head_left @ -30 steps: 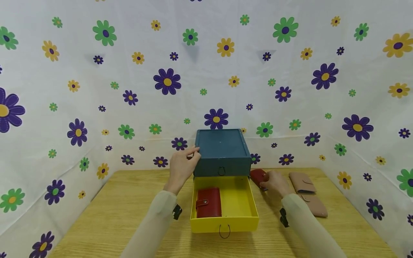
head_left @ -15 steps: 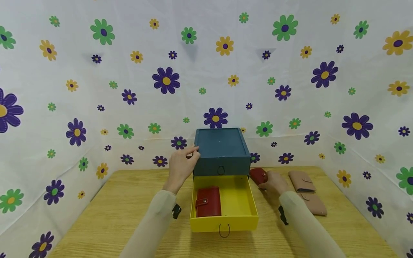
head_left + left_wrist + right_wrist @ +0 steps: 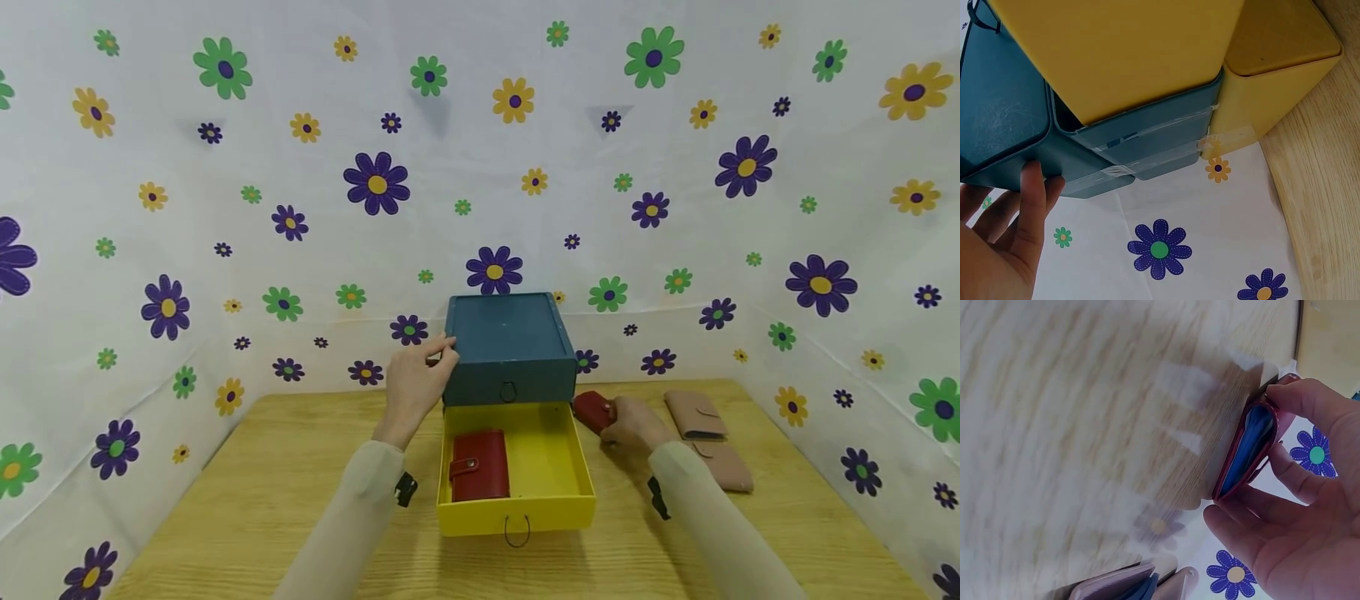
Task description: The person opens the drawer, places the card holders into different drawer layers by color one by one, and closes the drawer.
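A red snap-strap wallet (image 3: 594, 412) lies on the table just right of the drawer unit. My right hand (image 3: 634, 423) holds it, with thumb and fingers on either side in the right wrist view, where the wallet's blue inside (image 3: 1249, 447) shows at its end. My left hand (image 3: 416, 382) touches the left side of the blue upper drawer (image 3: 510, 383); in the left wrist view its fingers (image 3: 1032, 194) lie fairly straight against that wall. Below, the yellow drawer (image 3: 551, 454) is pulled out, and a second red wallet (image 3: 483, 467) lies in its left half.
Two pinkish-tan wallets, one behind (image 3: 696, 414) and one nearer (image 3: 723, 467), lie on the wooden table (image 3: 300, 467) right of my right hand. The yellow drawer's wire ring handle (image 3: 517, 532) sticks out at the front. A flower-printed cloth (image 3: 330, 208) hangs behind.
The head view has shifted slightly, so everything sits a little higher and further left. Both hands keep their places at the drawer unit and the red wallet.
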A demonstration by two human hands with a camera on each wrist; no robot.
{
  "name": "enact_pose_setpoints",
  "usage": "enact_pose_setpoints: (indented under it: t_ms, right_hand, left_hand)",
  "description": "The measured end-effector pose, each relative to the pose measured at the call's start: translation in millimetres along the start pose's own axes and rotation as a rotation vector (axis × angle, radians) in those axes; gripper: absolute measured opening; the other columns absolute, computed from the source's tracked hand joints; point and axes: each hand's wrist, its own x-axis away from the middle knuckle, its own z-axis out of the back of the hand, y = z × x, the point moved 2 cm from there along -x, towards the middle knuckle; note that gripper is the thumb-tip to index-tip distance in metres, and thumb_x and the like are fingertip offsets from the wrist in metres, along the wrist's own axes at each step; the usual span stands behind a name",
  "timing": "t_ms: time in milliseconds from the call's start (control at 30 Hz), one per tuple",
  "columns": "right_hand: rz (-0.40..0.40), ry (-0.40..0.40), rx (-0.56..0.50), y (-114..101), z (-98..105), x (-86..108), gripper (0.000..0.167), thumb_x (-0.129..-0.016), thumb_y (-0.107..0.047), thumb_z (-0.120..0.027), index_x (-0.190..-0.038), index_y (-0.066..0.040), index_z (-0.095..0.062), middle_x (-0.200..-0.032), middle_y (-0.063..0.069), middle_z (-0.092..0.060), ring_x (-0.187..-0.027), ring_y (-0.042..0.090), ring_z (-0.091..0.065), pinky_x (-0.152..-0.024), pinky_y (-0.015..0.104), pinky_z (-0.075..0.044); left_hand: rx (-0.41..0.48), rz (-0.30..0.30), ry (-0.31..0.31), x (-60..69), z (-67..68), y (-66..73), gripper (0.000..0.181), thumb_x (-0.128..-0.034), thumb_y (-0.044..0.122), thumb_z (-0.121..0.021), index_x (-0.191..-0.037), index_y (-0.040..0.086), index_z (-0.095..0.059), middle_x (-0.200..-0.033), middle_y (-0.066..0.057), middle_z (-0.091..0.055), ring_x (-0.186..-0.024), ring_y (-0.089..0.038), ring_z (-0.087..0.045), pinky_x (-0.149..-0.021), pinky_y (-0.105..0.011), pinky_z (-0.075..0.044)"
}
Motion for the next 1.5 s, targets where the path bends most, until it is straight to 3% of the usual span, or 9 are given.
enact_pose_setpoints:
  t_ms: [133,333,533,867,1133,1300,1500]
  right_hand:
    - [0.006,0.009,0.021,-0.9,-2.6,0.5,0.045,-0.080,-0.018,-0.074,-0.115,0.004,-0.055,-0.096,0.014,-0.063,-0.084,0.025,-0.056,-0.079,0.039,-0.050]
    - [0.009,0.050,0.045,-3.4,-7.0,-0.3,0.054,-0.081,-0.025,-0.077,-0.120,0.005,-0.054,-0.103,0.017,-0.066,-0.088,0.027,-0.058,-0.088,0.044,-0.052]
    - [0.007,0.074,0.050,-2.9,-9.9,1.3,0.048,-0.079,-0.026,-0.079,-0.111,0.002,-0.056,-0.097,0.015,-0.066,-0.085,0.026,-0.058,-0.086,0.043,-0.052]
    - [0.017,0.097,-0.080,-6.9,-9.5,14.1,0.035,-0.079,-0.025,-0.079,-0.093,-0.005,-0.054,-0.093,0.012,-0.064,-0.084,0.025,-0.056,-0.080,0.038,-0.050]
    - [0.041,0.138,-0.147,-5.4,-6.4,20.6,0.037,-0.081,-0.025,-0.077,-0.103,-0.005,-0.055,-0.101,0.015,-0.065,-0.086,0.026,-0.057,-0.073,0.033,-0.049]
    - [0.091,0.197,-0.207,-5.3,3.9,29.2,0.037,-0.084,-0.025,-0.074,-0.108,-0.005,-0.053,-0.103,0.017,-0.065,-0.083,0.025,-0.058,-0.069,0.030,-0.049]
    - [0.159,0.330,-0.265,-11.2,23.6,46.0,0.040,-0.087,-0.032,-0.071,-0.111,-0.006,-0.052,-0.110,0.024,-0.065,-0.084,0.027,-0.059,-0.066,0.028,-0.046]
  left_hand:
    - [0.004,0.006,-0.002,0.6,0.4,0.1,0.031,-0.0945,0.024,-0.056,-0.119,0.014,-0.072,-0.127,-0.009,-0.067,-0.084,-0.025,-0.074,-0.047,-0.025,-0.048]
    - [0.004,-0.012,0.017,-0.4,0.6,-0.9,0.031,-0.0943,0.022,-0.056,-0.118,0.012,-0.073,-0.125,-0.010,-0.068,-0.081,-0.025,-0.074,-0.044,-0.025,-0.046]
    - [0.003,-0.006,0.006,0.7,-0.1,-0.8,0.031,-0.0945,0.023,-0.056,-0.119,0.012,-0.073,-0.126,-0.011,-0.067,-0.085,-0.026,-0.074,-0.050,-0.026,-0.051]
    - [0.003,-0.012,0.015,1.5,-0.1,-0.3,0.032,-0.0941,0.024,-0.056,-0.118,0.012,-0.073,-0.126,-0.010,-0.067,-0.082,-0.025,-0.074,-0.048,-0.025,-0.049]
    - [-0.016,-0.020,0.014,0.1,-1.3,-2.7,0.032,-0.0943,0.025,-0.054,-0.117,0.014,-0.074,-0.125,-0.008,-0.068,-0.075,-0.022,-0.073,-0.040,-0.023,-0.034]
    - [-0.002,-0.015,0.006,0.3,-2.2,-2.6,0.032,-0.0939,0.025,-0.054,-0.118,0.014,-0.073,-0.126,-0.007,-0.067,-0.082,-0.023,-0.074,-0.042,-0.024,-0.041]
    - [0.003,-0.011,0.015,1.6,-2.7,-4.3,0.032,-0.0938,0.025,-0.054,-0.118,0.015,-0.073,-0.126,-0.009,-0.068,-0.071,-0.021,-0.072,-0.039,-0.024,-0.031]
